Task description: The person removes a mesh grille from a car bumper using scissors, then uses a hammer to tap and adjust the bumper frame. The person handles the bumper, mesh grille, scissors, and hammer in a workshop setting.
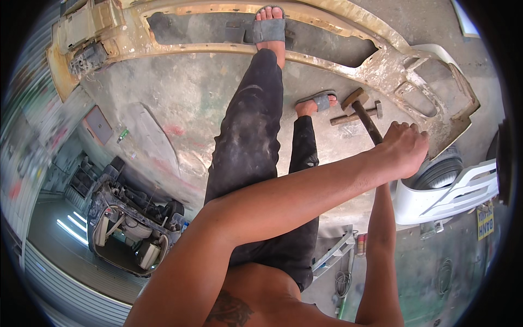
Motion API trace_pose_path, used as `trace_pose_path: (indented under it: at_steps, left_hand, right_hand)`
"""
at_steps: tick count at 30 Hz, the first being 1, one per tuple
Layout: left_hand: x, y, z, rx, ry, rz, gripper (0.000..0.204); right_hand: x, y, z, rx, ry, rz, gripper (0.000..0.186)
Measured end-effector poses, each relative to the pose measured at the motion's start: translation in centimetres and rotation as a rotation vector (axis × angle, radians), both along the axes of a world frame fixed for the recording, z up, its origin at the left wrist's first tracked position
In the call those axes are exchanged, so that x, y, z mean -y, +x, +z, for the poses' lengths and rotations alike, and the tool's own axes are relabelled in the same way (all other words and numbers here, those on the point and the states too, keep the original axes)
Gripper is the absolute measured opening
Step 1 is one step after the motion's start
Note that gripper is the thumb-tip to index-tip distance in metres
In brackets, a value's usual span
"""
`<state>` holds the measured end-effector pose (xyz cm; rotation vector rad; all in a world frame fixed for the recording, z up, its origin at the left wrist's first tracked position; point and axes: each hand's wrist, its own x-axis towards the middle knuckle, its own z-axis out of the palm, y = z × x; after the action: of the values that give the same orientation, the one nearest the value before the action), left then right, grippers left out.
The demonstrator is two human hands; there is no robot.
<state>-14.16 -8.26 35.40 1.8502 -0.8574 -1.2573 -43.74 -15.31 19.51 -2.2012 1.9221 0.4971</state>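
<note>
My left arm reaches across to the right, and my left hand (406, 148) is closed in a fist. Whatever may be inside that fist is hidden. My right forearm (381, 234) rises behind the left wrist, which covers the right hand and its fingers. A hammer (366, 117) with a blocky head and dark handle slants up to that same spot, its grip end hidden there. Beneath its head a second hammer (378, 110) lies on the floor. A large tan, scuffed bumper (327, 60) spans the floor ahead, and one sandalled foot (270, 31) is over it.
A white grille-like part (449, 193) and a tire (440, 171) stand at the right. A metal stand (333, 253) and a coiled cable (343, 283) are lower right. At left are a stripped vehicle body (131, 223), a brown panel (98, 124) and a pale panel (150, 136).
</note>
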Motion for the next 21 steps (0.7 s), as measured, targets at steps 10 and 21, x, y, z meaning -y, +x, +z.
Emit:
trace_pose_path:
  at_steps: [10, 21]
  left_hand:
    - [0.29, 0.45, 0.47, 0.055, 0.065, -0.017, 0.03]
    - [0.54, -0.17, -0.06, 0.06, 0.084, -0.034, 0.031]
  right_hand:
    - [0.21, 0.05, -0.64, 0.004, 0.007, 0.011, 0.042]
    - [0.06, 0.07, -0.74, 0.01, -0.001, 0.012, 0.042]
